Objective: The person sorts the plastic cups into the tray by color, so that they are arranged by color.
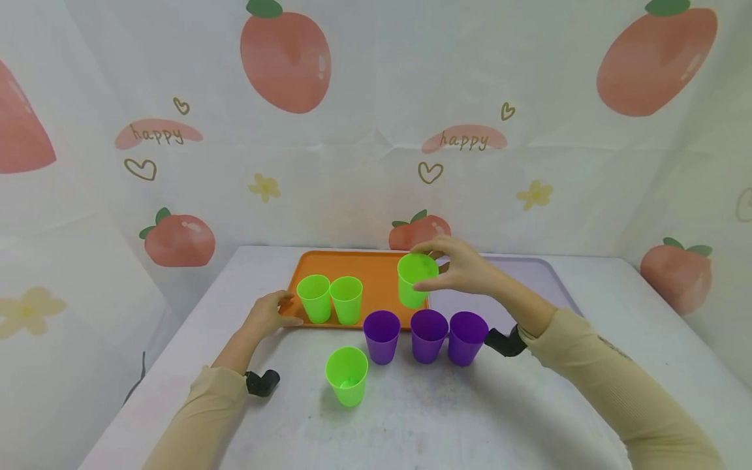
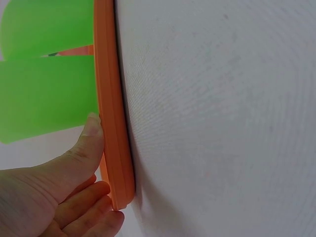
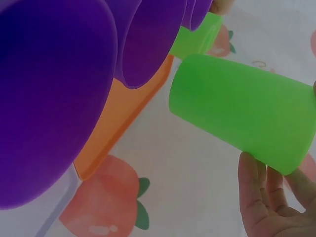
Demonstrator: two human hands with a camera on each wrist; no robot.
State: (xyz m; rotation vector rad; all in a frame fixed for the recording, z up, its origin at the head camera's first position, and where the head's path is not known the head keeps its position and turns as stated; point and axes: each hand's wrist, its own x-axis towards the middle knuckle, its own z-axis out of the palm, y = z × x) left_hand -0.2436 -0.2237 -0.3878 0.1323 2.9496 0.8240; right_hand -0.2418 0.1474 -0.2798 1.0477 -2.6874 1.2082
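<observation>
My right hand (image 1: 464, 266) grips a green cup (image 1: 411, 287) near its rim, holding it above the right part of the orange tray (image 1: 376, 287). In the right wrist view this green cup (image 3: 242, 111) hangs clear of the tray, fingers and thumb around its rim end. At the tray's front left corner, my left hand (image 1: 267, 316) holds the edge; the left wrist view shows the thumb (image 2: 89, 140) against the tray rim (image 2: 111, 108) and the other fingers round the corner. Two green cups, one (image 1: 314, 300) left of the other (image 1: 346, 301), stand upright on the tray beside this hand.
Three purple cups, a left one (image 1: 382, 339), a middle one (image 1: 427, 338) and a right one (image 1: 466, 341), stand along the tray's front edge. Nearer me is another green cup (image 1: 346, 378). A pale lilac tray (image 1: 529, 281) lies right of the orange one, before a printed cloth backdrop (image 1: 352, 176).
</observation>
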